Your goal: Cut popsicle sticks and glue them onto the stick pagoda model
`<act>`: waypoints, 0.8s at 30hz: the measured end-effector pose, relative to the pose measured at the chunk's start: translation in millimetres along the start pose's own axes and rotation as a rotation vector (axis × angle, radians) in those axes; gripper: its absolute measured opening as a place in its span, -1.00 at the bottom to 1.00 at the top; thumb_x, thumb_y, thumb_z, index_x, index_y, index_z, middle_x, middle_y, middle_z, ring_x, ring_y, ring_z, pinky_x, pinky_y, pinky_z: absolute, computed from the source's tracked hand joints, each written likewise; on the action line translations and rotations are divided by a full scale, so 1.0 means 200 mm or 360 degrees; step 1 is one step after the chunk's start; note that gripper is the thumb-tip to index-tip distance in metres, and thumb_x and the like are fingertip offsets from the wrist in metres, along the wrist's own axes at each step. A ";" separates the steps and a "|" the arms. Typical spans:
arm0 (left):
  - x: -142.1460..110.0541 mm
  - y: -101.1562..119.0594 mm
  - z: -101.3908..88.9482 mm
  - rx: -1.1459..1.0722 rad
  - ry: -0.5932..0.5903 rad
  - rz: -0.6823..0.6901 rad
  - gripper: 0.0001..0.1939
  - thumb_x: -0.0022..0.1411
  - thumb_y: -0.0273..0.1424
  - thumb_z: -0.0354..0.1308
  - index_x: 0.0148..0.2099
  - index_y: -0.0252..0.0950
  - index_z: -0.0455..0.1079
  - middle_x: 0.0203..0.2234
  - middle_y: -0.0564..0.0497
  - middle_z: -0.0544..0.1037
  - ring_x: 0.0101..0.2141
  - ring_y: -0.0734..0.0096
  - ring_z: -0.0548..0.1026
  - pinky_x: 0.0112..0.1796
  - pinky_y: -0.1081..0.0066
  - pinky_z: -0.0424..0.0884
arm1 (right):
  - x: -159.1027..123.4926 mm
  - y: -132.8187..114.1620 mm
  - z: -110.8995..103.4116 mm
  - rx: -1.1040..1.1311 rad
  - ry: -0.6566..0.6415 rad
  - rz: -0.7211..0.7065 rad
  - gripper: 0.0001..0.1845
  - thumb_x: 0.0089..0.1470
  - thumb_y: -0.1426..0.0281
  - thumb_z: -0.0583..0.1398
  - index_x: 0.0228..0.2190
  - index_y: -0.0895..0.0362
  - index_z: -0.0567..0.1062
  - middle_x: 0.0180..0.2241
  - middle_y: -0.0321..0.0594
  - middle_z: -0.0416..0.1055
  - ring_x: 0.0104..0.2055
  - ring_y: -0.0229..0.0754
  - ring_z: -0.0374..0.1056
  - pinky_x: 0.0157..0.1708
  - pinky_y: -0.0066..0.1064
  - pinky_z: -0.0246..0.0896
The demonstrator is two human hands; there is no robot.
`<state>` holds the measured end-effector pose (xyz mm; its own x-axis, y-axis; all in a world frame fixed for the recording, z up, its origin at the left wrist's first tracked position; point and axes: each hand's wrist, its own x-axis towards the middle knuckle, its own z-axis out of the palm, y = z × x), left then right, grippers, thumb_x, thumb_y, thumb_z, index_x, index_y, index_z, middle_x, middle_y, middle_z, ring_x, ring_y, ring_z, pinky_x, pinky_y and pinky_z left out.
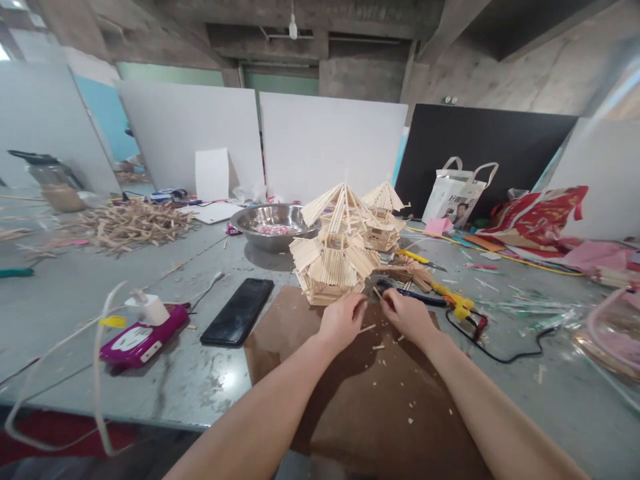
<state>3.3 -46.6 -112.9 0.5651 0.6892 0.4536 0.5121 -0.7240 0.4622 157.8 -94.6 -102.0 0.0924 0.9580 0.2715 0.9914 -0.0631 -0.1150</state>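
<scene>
A pavilion model (337, 263) of thin wooden sticks, with a pointed upper roof and a flared lower roof, stands upright at the far edge of a brown board (370, 413). My left hand (345, 319) is closed just in front of its base; what the fingers pinch, if anything, is hidden. To the right, my right hand (406, 313) is closed, a short wooden stick (377, 292) showing at its fingertips. Broken stick pieces (379, 347) lie on the board between and below the hands. Behind stands a second stick pavilion (383, 223).
Right of the model lie dark-handled pliers (415, 295), a yellow glue gun (457, 303) with a black cable, and a yellow cutter (415, 257). Leftward are a black phone (237, 312), a purple power strip (145, 337), a metal basin (275, 230) and a stick pile (133, 225).
</scene>
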 end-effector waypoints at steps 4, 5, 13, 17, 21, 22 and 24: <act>-0.01 0.02 0.00 -0.0033 -0.0021 0.0009 -0.70 0.15 -0.31 -0.20 -0.14 -0.26 0.26 -0.27 -0.02 0.40 -0.30 0.44 0.35 -0.29 0.47 0.23 | -0.08 -0.01 0.02 0.0373 -0.0093 -0.0271 -0.79 0.02 0.34 -0.10 -0.40 0.11 0.30 -0.51 -0.29 0.36 -0.46 -0.28 0.27 -0.49 -0.50 0.01; -0.01 0.02 0.00 -0.0019 -0.0073 0.0033 -0.70 0.15 -0.32 -0.19 -0.17 -0.26 0.28 -0.30 -0.02 0.41 -0.32 0.45 0.36 -0.31 0.48 0.23 | -0.08 -0.01 0.03 0.0455 -0.0104 -0.0323 -0.78 0.03 0.34 -0.09 -0.40 0.10 0.30 -0.49 -0.29 0.36 -0.44 -0.28 0.27 -0.47 -0.50 0.02; 0.01 0.00 0.00 0.0056 -0.0383 0.0188 -0.69 0.14 -0.32 -0.19 -0.36 -0.27 0.37 -0.52 0.01 0.44 -0.49 0.48 0.34 -0.49 0.53 0.14 | -0.07 0.03 0.04 0.0767 -0.0015 -0.0388 -0.79 0.03 0.32 -0.07 -0.41 0.09 0.31 -0.41 -0.27 0.35 -0.35 -0.24 0.25 -0.36 -0.43 0.07; 0.01 0.02 -0.01 0.0036 -0.0373 0.0152 -0.68 0.13 -0.32 -0.18 -0.43 -0.29 0.37 -0.59 0.02 0.42 -0.55 0.51 0.30 -0.54 0.53 0.09 | -0.07 0.05 0.04 0.0931 0.0144 -0.0333 -0.82 0.01 0.31 -0.04 -0.40 0.10 0.30 -0.42 -0.27 0.33 -0.37 -0.26 0.24 -0.36 -0.44 0.09; 0.01 0.03 -0.04 -0.0236 -0.0122 -0.0078 -0.66 0.08 -0.24 -0.10 -0.53 -0.32 0.36 -0.71 0.07 0.32 -0.62 0.57 0.23 -0.58 0.55 0.06 | -0.06 0.07 0.08 0.1139 0.0500 -0.0098 -0.67 -0.03 0.25 0.00 -0.21 0.15 0.19 -0.44 -0.25 0.30 -0.48 -0.29 0.23 -0.45 -0.47 0.13; 0.02 0.03 -0.06 -0.0375 -0.0018 -0.0182 -0.65 0.06 -0.21 -0.08 -0.55 -0.33 0.36 -0.73 0.08 0.30 -0.65 0.59 0.21 -0.59 0.56 0.06 | -0.05 0.08 0.10 0.1153 0.0551 -0.0064 -0.64 -0.03 0.24 0.00 -0.19 0.16 0.17 -0.44 -0.24 0.30 -0.50 -0.30 0.22 -0.47 -0.47 0.14; 0.04 0.05 -0.11 -0.0727 0.0213 -0.0428 -0.64 0.01 -0.16 -0.04 -0.54 -0.35 0.35 -0.76 0.11 0.27 -0.71 0.63 0.17 -0.65 0.56 0.04 | -0.04 0.09 0.12 0.1135 0.0534 -0.0049 -0.65 -0.03 0.23 -0.01 -0.21 0.15 0.20 -0.45 -0.24 0.31 -0.53 -0.30 0.22 -0.50 -0.47 0.14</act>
<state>-1.6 -46.6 -87.6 0.3506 0.8674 0.3532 0.2771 -0.4563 0.8456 173.1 -97.5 -129.7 0.2018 0.8135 0.5454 0.7055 0.2655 -0.6571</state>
